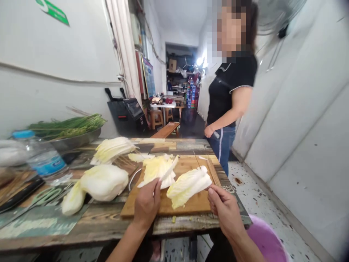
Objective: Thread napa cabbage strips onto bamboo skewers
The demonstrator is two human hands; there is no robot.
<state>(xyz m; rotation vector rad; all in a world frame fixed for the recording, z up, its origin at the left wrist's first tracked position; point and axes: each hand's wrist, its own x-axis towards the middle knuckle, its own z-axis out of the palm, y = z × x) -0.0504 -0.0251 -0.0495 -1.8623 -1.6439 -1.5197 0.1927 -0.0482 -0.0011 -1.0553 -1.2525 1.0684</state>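
Observation:
My left hand (147, 204) is closed, with a pale cabbage leaf (168, 174) pinched between thumb and fingers. Other yellow-white leaf pieces (152, 167) lie just behind it on a wooden cutting board (130, 208). At the board's right side my right hand (225, 206) is closed on the near end of a thin skewer. Folded cabbage leaves (188, 186) are threaded on that skewer, low over the board; its far tip (196, 158) sticks out past them. Several bare wooden skewers (213, 171) lie along the board's right edge.
Left of the board are a whole cabbage (105, 182), stacked leaves on skewers (111, 150), green-handled scissors (47, 195), a black-handled knife (21, 194), a water bottle (49, 163) and a bowl (79, 141) of greens. A person (231, 91) stands beyond the table. A purple tub (265, 240) is lower right.

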